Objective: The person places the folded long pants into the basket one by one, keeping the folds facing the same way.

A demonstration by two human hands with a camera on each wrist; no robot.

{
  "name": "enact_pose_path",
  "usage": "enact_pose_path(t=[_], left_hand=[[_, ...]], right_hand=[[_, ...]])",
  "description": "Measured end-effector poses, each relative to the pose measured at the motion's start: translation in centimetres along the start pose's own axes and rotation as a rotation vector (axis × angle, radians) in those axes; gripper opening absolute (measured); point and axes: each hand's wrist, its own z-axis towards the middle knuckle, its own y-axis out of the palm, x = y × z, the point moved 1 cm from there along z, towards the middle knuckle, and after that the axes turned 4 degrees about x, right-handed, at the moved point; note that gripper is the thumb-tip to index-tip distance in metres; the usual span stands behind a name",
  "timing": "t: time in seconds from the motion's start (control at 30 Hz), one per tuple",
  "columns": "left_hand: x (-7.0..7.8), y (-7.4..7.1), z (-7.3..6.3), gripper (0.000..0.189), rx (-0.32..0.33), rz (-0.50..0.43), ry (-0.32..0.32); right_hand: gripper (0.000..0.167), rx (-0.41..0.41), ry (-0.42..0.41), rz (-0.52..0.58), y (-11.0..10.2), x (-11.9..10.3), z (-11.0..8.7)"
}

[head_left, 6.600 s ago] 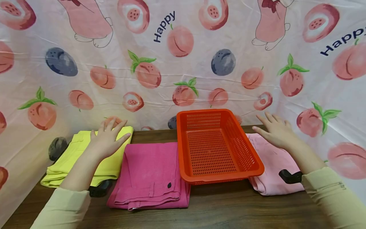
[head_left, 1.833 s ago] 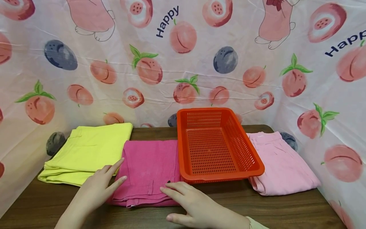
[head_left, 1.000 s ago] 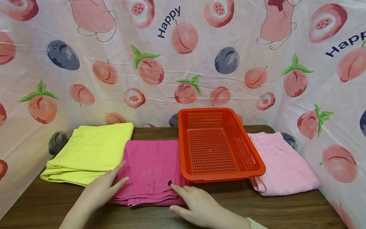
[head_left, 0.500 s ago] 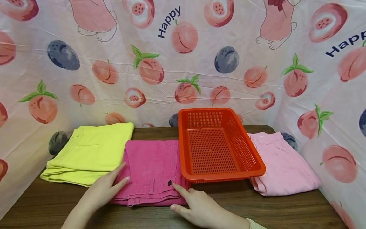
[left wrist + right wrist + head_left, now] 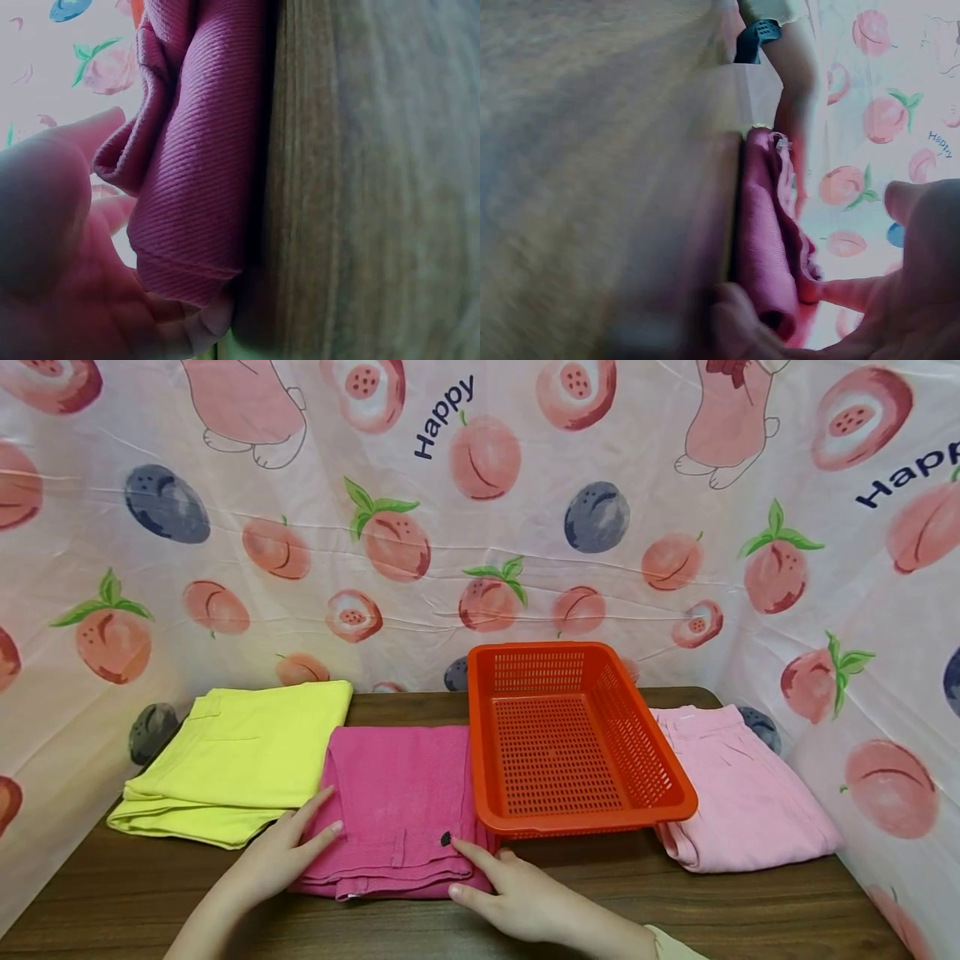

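Note:
Folded magenta trousers (image 5: 397,785) lie on the table with the waistband toward me and a dark button (image 5: 446,838) near the front right. My left hand (image 5: 277,856) holds their left edge. In the left wrist view its lower fingers (image 5: 214,319) curl around the folded end close to the table, with the thumb above. At the front right corner, my right hand (image 5: 528,897) holds the other side. Its index finger lies on top beside the button; in the right wrist view its lower fingers (image 5: 739,326) reach down by the table, partly hidden.
An orange-red slotted plastic basket (image 5: 486,823) holding nothing adjoins the magenta trousers on the right. Folded yellow trousers (image 5: 247,752) lie left, light pink folded trousers (image 5: 742,793) right. A patterned curtain (image 5: 442,510) encloses the wooden table (image 5: 600,872) behind and at both sides.
From spread above the table's far sides, both hands have come to the magenta trousers. Over the last second they shift slightly, the lower fingers settling around the edges. Trousers and basket stay in place.

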Motion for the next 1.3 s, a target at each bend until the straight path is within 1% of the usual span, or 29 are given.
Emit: enact_pose_path(t=[0.13, 0.3, 0.37, 0.47, 0.57, 0.63, 0.7, 0.8, 0.93, 1.0, 1.17, 1.3], left_hand=[[-0.1, 0.2, 0.1, 0.070, -0.017, -0.031, -0.014], [-0.4, 0.4, 0.1, 0.071, -0.019, -0.032, -0.047], [-0.5, 0.5, 0.2, 0.071, -0.015, -0.033, -0.050], [-0.7, 0.7, 0.2, 0.070, -0.004, -0.052, -0.039], [-0.9, 0.7, 0.3, 0.069, 0.005, -0.111, -0.025], [-1.1, 0.8, 0.4, 0.069, 0.001, -0.188, -0.021], [-1.2, 0.8, 0.5, 0.068, -0.012, -0.260, -0.015], [-1.5, 0.8, 0.6, 0.069, -0.040, -0.340, -0.032], [-1.7, 0.7, 0.7, 0.071, -0.075, -0.395, -0.075], [-1.8, 0.6, 0.7, 0.072, -0.091, -0.425, -0.091], [-1.7, 0.4, 0.7, 0.076, -0.120, -0.472, -0.131], [-1.6, 0.0, 0.7, 0.080, -0.156, -0.516, -0.161]], right_hand=[[0.061, 0.015, -0.012, 0.061, 0.4, 0.2, 0.4], [0.058, 0.045, -0.011, 0.116, 1.0, 0.4, 1.1], [0.057, 0.059, -0.017, 0.144, 1.2, 0.5, 1.4], [0.056, 0.078, -0.021, 0.176, 1.5, 0.5, 1.9], [0.052, 0.089, -0.017, 0.205, 1.9, 0.5, 2.4], [0.047, 0.101, -0.007, 0.224, 2.2, 0.4, 2.7], [0.040, 0.114, 0.003, 0.242, 2.4, 0.2, 2.9], [0.033, 0.114, 0.029, 0.313, 2.7, -0.1, 3.0], [0.032, 0.088, 0.069, 0.437, 2.7, -0.6, 3.0], [0.033, 0.082, 0.084, 0.476, 2.7, -0.9, 3.1], [0.035, 0.069, 0.090, 0.558, 2.7, -1.2, 3.3], [0.041, 0.074, 0.098, 0.643, 2.9, -1.2, 3.4]])
